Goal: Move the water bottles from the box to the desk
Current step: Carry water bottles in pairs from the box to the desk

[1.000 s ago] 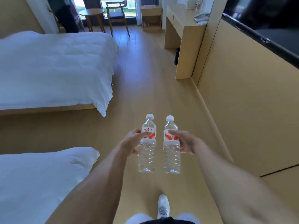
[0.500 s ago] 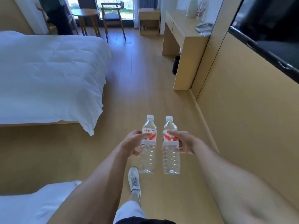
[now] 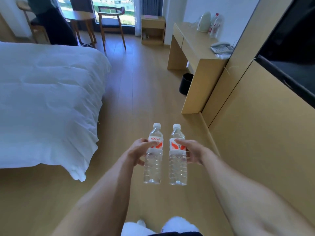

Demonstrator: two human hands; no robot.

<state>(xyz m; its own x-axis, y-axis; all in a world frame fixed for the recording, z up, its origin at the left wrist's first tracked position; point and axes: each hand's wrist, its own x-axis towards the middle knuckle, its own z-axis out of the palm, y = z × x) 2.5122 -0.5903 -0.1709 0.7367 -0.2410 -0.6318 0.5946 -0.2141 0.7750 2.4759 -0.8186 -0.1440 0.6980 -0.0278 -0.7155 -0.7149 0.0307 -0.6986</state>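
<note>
Two clear water bottles with white caps and red-and-white labels are carried upright, side by side, over the wooden floor. My left hand (image 3: pixel 138 151) grips the left bottle (image 3: pixel 153 165) at its label. My right hand (image 3: pixel 193 151) grips the right bottle (image 3: pixel 178 167) the same way. The light wooden desk (image 3: pixel 194 46) stands ahead on the right against the wall. On it are a pale kettle (image 3: pixel 203 22), another bottle (image 3: pixel 215 25) and a telephone (image 3: pixel 221 47). No box is in view.
A bed with a white duvet (image 3: pixel 47 99) fills the left side. A black bin (image 3: pixel 185 84) sits under the desk. Beyond are a round table (image 3: pixel 81 17), a wooden chair (image 3: pixel 110 16) and a small open cabinet (image 3: pixel 153 29). A dark screen (image 3: pixel 289 48) hangs on the right wall panel.
I have walked forward along the aisle: the desk and far bed are nearer, and the near bed's corner has dropped out of view. Both hands still hold their bottles the same way.
</note>
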